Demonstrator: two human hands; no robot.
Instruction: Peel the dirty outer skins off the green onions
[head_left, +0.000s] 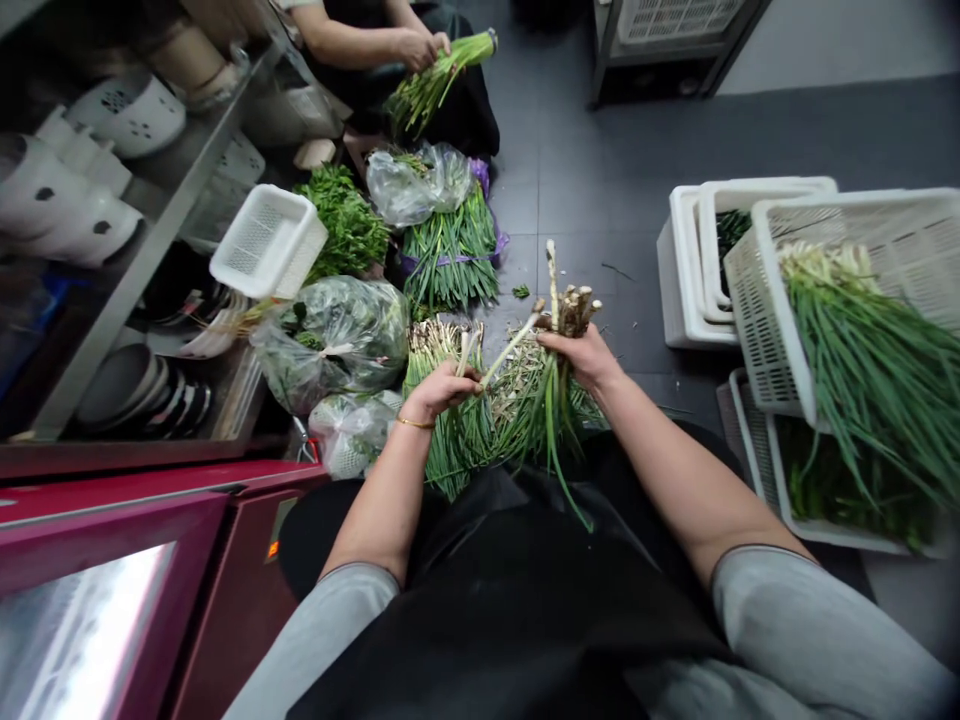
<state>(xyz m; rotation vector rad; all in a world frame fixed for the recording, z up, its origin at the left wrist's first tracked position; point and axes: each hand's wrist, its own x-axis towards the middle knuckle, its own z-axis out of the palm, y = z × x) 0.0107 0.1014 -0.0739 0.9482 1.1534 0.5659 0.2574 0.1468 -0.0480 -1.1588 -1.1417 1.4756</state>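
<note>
My right hand is wrapped around a bunch of scallions, its brown root ends pointing up and away from me and its green leaves hanging toward my lap. One pale scallion stalk slants from the top of that bunch down to my left hand, whose fingers are closed on it. Another short white stalk end pokes up by the left fingers. Beneath the left hand lies a pile of scallions with roots facing away. Peeled leaf scraps cover the floor between both hands.
At the right, a white basket of long green scallions stands above other crates. Bagged greens, a white basket and tied greens sit ahead-left. Another person's hands hold a green bunch. Shelving lines the left.
</note>
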